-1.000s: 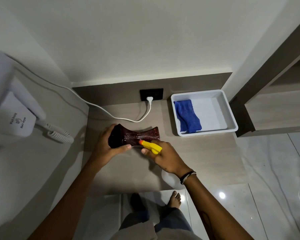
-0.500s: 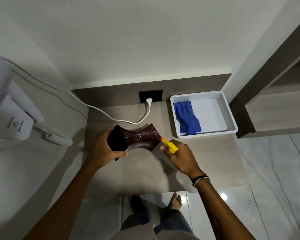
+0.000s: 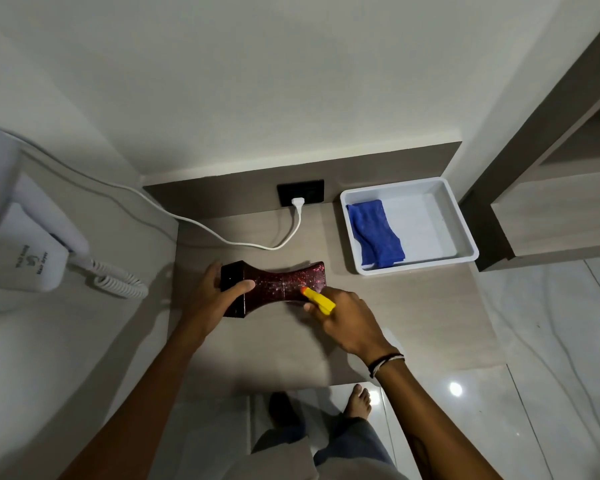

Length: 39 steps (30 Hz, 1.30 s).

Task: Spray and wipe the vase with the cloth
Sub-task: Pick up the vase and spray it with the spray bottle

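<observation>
Dark red speckled waisted vase (image 3: 274,287) lying sideways mid-counter, gripped at its nine o'clock end by left hand (image 3: 212,299). Right hand (image 3: 349,318) wrapped round yellow spray bottle (image 3: 318,298), orange nozzle touching vase. Folded blue cloth (image 3: 374,234) in white plastic tray (image 3: 465,237) at two o'clock.

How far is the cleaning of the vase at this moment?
In hand: the left hand holds the dark red glittery vase on its side, and the right hand aims the yellow spray bottle with the orange nozzle at it. Pale specks on the vase may be spray. Left: wiping, since the folded blue cloth lies in the white plastic tray.
</observation>
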Each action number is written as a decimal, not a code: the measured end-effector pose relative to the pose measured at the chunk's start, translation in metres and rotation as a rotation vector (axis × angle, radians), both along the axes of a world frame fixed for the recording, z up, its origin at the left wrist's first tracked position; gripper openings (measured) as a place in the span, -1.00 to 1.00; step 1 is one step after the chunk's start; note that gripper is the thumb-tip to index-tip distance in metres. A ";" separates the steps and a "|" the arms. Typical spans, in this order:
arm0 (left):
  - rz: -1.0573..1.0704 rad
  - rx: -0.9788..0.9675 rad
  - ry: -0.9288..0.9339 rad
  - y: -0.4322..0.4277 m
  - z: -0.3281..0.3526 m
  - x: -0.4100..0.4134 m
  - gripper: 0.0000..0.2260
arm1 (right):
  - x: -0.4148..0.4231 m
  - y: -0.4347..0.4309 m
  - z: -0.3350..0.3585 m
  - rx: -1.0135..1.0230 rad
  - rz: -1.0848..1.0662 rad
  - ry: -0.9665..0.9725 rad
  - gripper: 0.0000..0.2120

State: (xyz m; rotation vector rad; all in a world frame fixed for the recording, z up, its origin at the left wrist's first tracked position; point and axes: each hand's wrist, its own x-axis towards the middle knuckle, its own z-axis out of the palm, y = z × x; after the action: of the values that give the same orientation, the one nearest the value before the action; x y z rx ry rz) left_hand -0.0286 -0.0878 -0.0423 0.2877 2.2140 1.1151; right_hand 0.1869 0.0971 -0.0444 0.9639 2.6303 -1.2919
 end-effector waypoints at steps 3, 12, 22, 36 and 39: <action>-0.149 0.038 0.027 -0.002 0.000 0.000 -0.14 | 0.008 0.011 -0.009 0.021 -0.091 -0.049 -0.68; -0.293 0.032 0.239 0.002 -0.001 -0.003 -0.14 | 0.016 0.019 -0.008 -0.049 -0.080 0.028 -0.80; 0.069 -0.061 -0.021 0.003 0.006 -0.001 -0.39 | -0.007 -0.017 0.014 -0.058 0.168 0.156 -0.73; 0.141 -0.114 -0.075 0.005 0.015 0.005 -0.41 | 0.014 0.018 -0.007 0.082 -0.042 -0.105 -0.69; 0.119 -0.118 -0.042 0.010 0.016 0.005 -0.41 | 0.035 0.048 -0.004 0.012 -0.178 -0.060 -0.83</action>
State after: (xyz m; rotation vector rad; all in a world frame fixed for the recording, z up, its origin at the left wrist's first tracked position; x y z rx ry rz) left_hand -0.0231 -0.0776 -0.0264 0.0819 2.2735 1.0373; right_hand 0.2217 0.1450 -0.0488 1.2425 2.5598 -1.2605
